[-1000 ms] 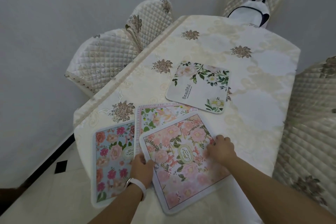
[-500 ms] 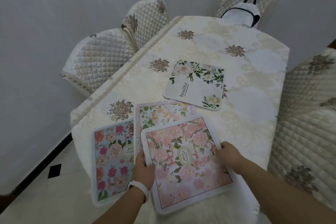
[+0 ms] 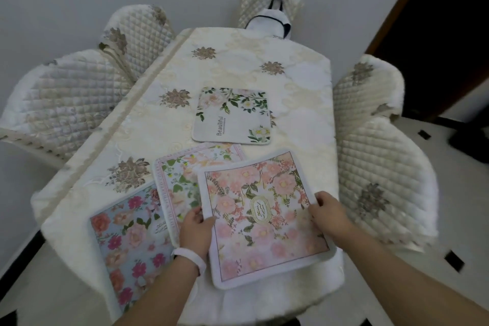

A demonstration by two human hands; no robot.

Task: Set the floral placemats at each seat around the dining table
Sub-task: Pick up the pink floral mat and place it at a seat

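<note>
Nearest, the left hand grips the left edge of the pink placemat, thumb on top. The right hand pinches its right edge, fingers curled over the border. The pink placemat sits at the near end of the counter, its near edge hanging past the rim; whether it is lifted clear I cannot tell. It looks thin, light and limp with a soft bound border, so I judge it would sag if held by one corner. Holding opposite edges at mid-length, as here, should keep it flat. Left of the pink placemat lies a blue placemat, and tucked partly beneath the pink one is a green-leaf placemat. Beyond the pink placemat, apart from it, a white placemat lies flat. To the right of the pink placemat stands a quilted chair, a likely seat.
</note>
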